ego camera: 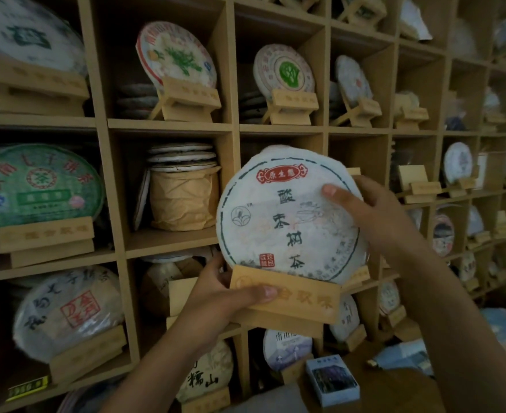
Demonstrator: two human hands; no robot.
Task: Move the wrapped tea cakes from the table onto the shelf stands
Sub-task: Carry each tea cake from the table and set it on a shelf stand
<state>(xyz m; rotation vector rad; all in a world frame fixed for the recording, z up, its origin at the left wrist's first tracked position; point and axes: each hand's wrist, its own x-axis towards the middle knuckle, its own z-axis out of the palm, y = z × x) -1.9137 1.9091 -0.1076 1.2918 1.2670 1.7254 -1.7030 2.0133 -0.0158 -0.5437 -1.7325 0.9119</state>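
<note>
step: seat cake on stand | tea cake [290, 216] rests in wooden stand [287, 296] before shelf [171, 242] | left hand [225, 290] grips stand, right hand [373, 210] pinches cake edge | I keep stand level, slide it fully into compartment

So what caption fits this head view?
Left hand grips a wooden stand; right hand holds a tea cake on it.
</note>
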